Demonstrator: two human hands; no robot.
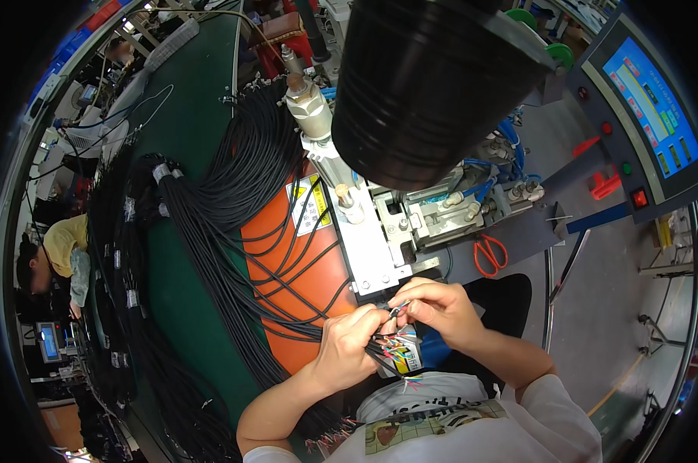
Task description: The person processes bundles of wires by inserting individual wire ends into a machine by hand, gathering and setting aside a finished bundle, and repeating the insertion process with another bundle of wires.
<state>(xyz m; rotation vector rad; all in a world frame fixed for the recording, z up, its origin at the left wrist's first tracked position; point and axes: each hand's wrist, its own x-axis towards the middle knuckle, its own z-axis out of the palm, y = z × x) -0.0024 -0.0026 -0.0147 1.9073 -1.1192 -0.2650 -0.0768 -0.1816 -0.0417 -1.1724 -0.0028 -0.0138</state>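
My left hand (350,345) is closed around the ends of several black cables (291,328), just in front of the machine's white metal plate (374,258). Thin coloured wires (395,349) fan out below its fingers. Pinched close to it, my right hand (442,310) has thumb and finger on the stripped end of a cable, where fine wires show. The fingers of both hands nearly meet there. More cables run over an orange surface (295,266) and back into a large black bundle (245,154).
A black cylinder (434,92) hangs over the machine. Red-handled scissors (489,256) lie right of it. At the far right stands a control panel with a lit screen (652,108). Tied cable bundles (183,224) cover the green table (191,85). Another person (59,255) sits at the left.
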